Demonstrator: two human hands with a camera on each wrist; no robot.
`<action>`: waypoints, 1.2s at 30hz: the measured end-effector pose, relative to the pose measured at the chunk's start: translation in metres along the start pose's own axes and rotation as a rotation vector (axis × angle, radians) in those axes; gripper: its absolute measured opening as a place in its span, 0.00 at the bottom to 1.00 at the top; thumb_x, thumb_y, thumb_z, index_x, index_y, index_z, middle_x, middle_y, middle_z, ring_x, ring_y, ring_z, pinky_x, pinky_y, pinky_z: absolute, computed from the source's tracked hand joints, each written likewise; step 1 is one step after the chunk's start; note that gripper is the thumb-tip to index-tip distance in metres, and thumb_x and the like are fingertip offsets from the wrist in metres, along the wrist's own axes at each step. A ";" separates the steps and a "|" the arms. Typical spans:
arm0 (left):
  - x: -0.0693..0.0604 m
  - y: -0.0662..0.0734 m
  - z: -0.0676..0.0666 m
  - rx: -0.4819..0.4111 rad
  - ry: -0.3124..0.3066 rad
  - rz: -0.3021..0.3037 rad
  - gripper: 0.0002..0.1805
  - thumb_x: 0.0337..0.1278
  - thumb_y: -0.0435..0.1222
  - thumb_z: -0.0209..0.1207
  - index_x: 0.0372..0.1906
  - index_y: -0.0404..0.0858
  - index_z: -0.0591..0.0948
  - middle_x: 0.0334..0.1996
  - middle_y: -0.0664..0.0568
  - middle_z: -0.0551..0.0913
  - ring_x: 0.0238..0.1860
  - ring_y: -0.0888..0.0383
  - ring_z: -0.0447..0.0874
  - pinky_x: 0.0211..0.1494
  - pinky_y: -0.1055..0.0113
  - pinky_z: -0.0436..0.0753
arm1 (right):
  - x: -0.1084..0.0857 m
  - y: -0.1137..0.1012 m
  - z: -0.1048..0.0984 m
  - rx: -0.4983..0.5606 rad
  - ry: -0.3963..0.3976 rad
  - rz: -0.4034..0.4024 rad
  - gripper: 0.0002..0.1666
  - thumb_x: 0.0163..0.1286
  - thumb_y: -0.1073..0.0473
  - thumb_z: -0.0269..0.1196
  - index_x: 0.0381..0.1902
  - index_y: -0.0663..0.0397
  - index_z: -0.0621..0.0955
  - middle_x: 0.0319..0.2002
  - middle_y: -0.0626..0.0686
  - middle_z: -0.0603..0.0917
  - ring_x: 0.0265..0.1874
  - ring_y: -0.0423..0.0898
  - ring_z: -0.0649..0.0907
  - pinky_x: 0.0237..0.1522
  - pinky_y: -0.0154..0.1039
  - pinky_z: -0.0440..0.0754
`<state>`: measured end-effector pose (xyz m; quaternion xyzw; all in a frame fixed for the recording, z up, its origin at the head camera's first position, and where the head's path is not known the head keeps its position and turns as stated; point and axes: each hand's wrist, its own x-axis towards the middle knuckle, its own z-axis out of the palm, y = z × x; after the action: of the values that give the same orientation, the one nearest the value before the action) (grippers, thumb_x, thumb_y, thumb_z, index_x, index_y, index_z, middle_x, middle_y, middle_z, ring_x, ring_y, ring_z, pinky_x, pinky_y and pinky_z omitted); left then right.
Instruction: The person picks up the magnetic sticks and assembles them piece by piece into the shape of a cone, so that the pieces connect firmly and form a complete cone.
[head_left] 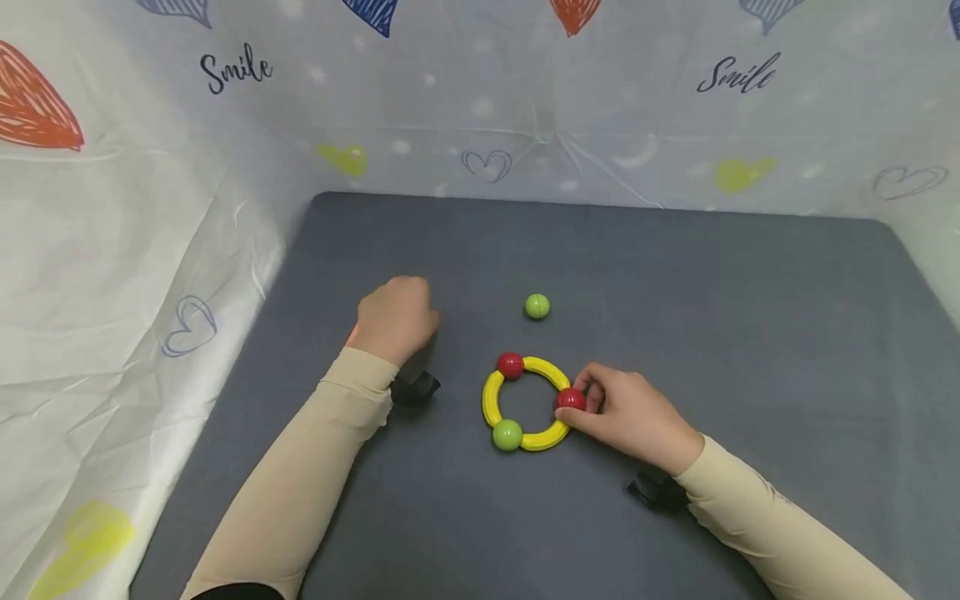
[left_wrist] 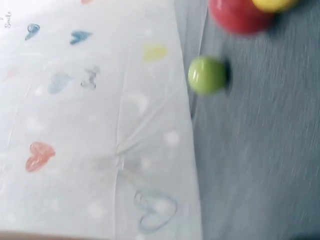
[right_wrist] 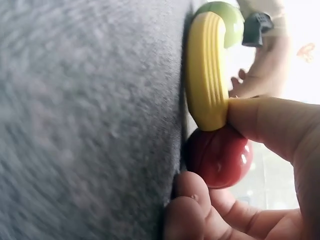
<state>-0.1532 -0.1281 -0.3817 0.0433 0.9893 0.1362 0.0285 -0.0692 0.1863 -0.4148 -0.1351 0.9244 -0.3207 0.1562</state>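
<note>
A ring of yellow curved pieces with two red balls and a green ball lies on the grey table. My right hand pinches the ring at its right-hand red ball, thumb on one side and fingers on the other. In the right wrist view the thumb touches the end of a yellow piece beside the red ball. My left hand is left of the ring, touching none of it; its fingers are mostly hidden behind the back of the hand.
A loose green ball lies behind the ring, also seen in the left wrist view. A white cloth printed with hearts stands along the table's back edge and the left side. Dark straps hang below both wrists.
</note>
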 end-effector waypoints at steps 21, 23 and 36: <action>0.002 -0.016 -0.001 0.112 -0.185 -0.066 0.19 0.73 0.37 0.56 0.21 0.41 0.81 0.21 0.49 0.79 0.23 0.53 0.76 0.31 0.50 0.82 | 0.000 0.002 0.012 0.000 0.060 -0.044 0.24 0.67 0.38 0.73 0.46 0.48 0.81 0.24 0.42 0.79 0.18 0.41 0.74 0.22 0.36 0.71; 0.002 -0.013 0.000 0.087 -0.201 -0.050 0.20 0.73 0.41 0.58 0.20 0.42 0.79 0.20 0.51 0.76 0.23 0.54 0.76 0.32 0.51 0.82 | 0.001 0.002 0.012 0.003 0.067 -0.043 0.25 0.68 0.39 0.73 0.49 0.50 0.80 0.26 0.43 0.79 0.19 0.42 0.74 0.23 0.36 0.72; -0.013 0.020 -0.017 -0.474 -0.226 0.122 0.09 0.70 0.44 0.64 0.36 0.44 0.82 0.24 0.50 0.85 0.22 0.55 0.76 0.28 0.63 0.73 | 0.001 0.002 0.007 0.032 0.048 -0.068 0.16 0.68 0.51 0.72 0.48 0.48 0.81 0.35 0.44 0.84 0.18 0.41 0.76 0.23 0.36 0.76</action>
<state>-0.1395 -0.1143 -0.3590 0.1097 0.9158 0.3601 0.1400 -0.0680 0.1832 -0.4218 -0.1563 0.9176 -0.3435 0.1251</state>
